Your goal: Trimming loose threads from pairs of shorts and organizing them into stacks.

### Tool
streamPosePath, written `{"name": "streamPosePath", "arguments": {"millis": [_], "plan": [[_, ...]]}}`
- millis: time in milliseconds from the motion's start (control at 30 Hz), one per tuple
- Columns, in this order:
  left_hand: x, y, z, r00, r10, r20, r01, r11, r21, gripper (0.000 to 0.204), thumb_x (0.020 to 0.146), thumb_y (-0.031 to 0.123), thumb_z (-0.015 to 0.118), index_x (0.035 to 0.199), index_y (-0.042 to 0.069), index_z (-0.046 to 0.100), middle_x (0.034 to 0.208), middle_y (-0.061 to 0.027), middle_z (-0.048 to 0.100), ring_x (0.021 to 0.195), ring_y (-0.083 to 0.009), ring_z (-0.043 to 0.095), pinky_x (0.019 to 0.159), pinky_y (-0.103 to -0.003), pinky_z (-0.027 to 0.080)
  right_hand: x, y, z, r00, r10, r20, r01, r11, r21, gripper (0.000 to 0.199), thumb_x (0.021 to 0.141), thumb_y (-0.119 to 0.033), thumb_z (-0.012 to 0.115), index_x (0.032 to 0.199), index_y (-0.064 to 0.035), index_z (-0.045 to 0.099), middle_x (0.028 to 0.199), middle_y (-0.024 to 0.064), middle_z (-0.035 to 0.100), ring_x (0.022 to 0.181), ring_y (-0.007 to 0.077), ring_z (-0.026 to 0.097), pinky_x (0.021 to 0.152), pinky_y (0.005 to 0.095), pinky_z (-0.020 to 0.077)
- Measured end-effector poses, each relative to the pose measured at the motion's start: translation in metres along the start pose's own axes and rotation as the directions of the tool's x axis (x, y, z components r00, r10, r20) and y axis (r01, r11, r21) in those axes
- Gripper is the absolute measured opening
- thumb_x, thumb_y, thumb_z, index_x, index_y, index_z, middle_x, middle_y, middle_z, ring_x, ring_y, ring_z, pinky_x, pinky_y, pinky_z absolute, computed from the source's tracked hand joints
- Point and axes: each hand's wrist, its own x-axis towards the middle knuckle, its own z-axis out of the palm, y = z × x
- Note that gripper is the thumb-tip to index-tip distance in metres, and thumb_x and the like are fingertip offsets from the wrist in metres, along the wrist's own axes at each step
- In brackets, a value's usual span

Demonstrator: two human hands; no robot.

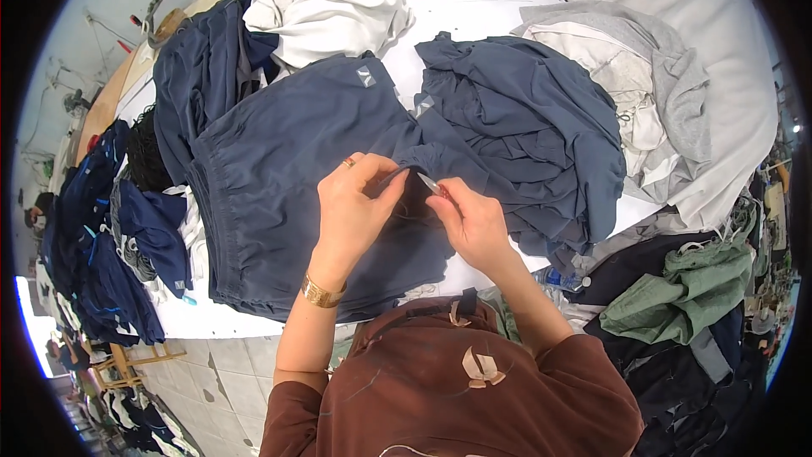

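Observation:
My left hand [353,201] pinches the edge of a dark blue-grey garment [416,156] between thumb and fingers. My right hand [470,222] is closed around small thread snips [430,183]; a pointed metal blade and a bit of red show, the rest is hidden in the fingers. The blade's tip is close to the pinched edge. Below both hands lies a flat stack of dark blue-grey shorts [279,161] with gathered elastic waistbands along its left side. A crumpled heap of the same dark blue-grey garments [533,118] sits just right of my hands.
White cloth [330,8] is piled at the back, beside more dark blue garments [199,85] at the left. Grey and white clothes [668,76] lie at the back right. Green cloth [685,288] and a clear plastic bottle [565,280] are near the white table's [203,322] front right.

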Motion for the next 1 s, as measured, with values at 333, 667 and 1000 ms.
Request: {"name": "streamPosePath", "arguments": {"millis": [333, 667, 1000], "plan": [[-0.008, -0.006, 0.003, 0.983, 0.174, -0.057, -0.166, 0.979, 0.119, 0.015, 0.072, 0.0, 0.071, 0.083, 0.004, 0.062, 0.073, -0.0079, 0.06, 0.064, -0.0244, 0.06, 0.057, -0.032, 0.048, 0.006, 0.001, 0.008, 0.998, -0.058, -0.001, 0.058, 0.995, -0.082, 0.027, 0.089, -0.031, 0.063, 0.092, -0.0045, 0.056, 0.068, 0.0109, 0.062, 0.058, 0.0324, 0.06, 0.047, 0.0372, 0.0439], [-0.009, -0.008, 0.007, 0.963, 0.259, -0.072, -0.244, 0.955, 0.169, 0.015, 0.072, 0.0, 0.071, 0.083, 0.005, 0.062, 0.074, -0.0074, 0.06, 0.064, -0.0247, 0.059, 0.058, -0.033, 0.049, 0.005, -0.002, 0.003, 0.999, -0.034, 0.018, 0.036, 0.994, -0.104, 0.022, 0.088, -0.023, 0.064, 0.095, -0.003, 0.059, 0.07, 0.0122, 0.06, 0.057, 0.0286, 0.06, 0.051, 0.0334, 0.0458], [0.017, -0.057, -0.008, 0.99, 0.023, -0.142, 0.024, 0.947, 0.322, 0.028, 0.077, 0.015, 0.073, 0.1, 0.002, 0.064, 0.098, -0.013, 0.063, 0.092, -0.0307, 0.057, 0.08, -0.037, 0.046, -0.081, 0.1, -0.003, 0.962, 0.271, 0.021, -0.251, 0.917, -0.311, 0.028, 0.09, -0.032, 0.061, 0.095, -0.0044, 0.056, 0.065, 0.0133, 0.062, 0.056, 0.0327, 0.061, 0.05, 0.0404, 0.0452]]}}
